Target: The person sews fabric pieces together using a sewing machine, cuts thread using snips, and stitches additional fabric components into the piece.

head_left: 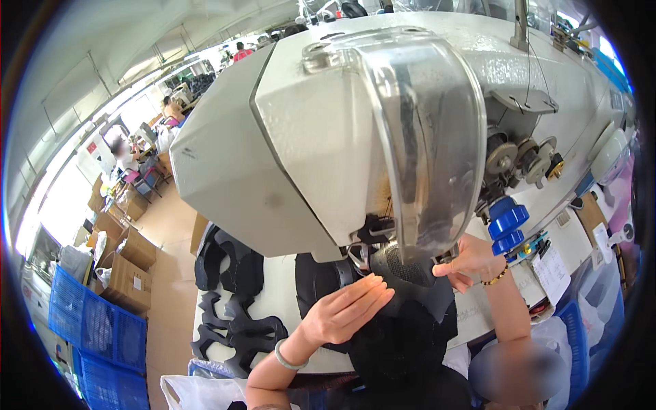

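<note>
A large grey-white sewing machine (301, 137) fills the upper middle, with a clear plastic guard (437, 137) over its front. Beneath its head lies a black shoe-upper-like piece (413, 294) with a grey mesh-like patch. My left hand (345, 311), palm down, rests against the black material just left of the needle area, its fingers stretched and close together. On the far side of the guard, my right hand (471, 263) pinches the right edge of the black piece between thumb and fingers. The guard and machine head partly hide the needle area.
Black cut pieces (239, 335) lie stacked on the white table at the left. Blue knobs (506, 225) stick out right of the machine head. Blue crates (96, 307) and cardboard boxes (126, 283) stand on the floor at left. A white plastic bag (205, 393) hangs at the near edge.
</note>
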The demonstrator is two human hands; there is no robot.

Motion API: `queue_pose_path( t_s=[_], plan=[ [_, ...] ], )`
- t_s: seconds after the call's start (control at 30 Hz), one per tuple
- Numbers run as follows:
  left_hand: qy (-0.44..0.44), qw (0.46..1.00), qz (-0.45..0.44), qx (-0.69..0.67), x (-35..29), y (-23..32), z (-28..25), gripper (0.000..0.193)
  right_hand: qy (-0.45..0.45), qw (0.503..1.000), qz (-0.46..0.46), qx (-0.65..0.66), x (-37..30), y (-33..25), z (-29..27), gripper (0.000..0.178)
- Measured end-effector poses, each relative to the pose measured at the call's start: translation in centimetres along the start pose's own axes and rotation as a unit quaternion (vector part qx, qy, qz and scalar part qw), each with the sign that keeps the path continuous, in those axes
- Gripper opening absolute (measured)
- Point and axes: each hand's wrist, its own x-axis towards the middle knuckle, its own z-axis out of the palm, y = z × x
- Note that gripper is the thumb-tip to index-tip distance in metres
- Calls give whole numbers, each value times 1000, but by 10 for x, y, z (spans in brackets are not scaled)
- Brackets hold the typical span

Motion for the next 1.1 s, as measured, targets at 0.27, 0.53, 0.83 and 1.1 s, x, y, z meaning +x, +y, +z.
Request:
queue_pose_path(
  t_s=[0.27, 0.53, 0.83, 1.1],
  plan=[
    [14, 1000, -16, 9, 2, -5, 6, 26, 36, 993, -82, 73, 10, 37, -8, 21],
    [21, 999, -34, 14, 2, -17, 10, 29, 28, 974, -124, 189, 26, 58, -18, 42],
    [21, 992, -120, -42, -1, -26, 12, 37, 30, 955, -144, 258, 23, 48, -7, 40],
    [-10, 973, -214, -89, -1, -25, 1, 32, 133, 980, -121, 88, 16, 31, 29, 20]
  ],
)
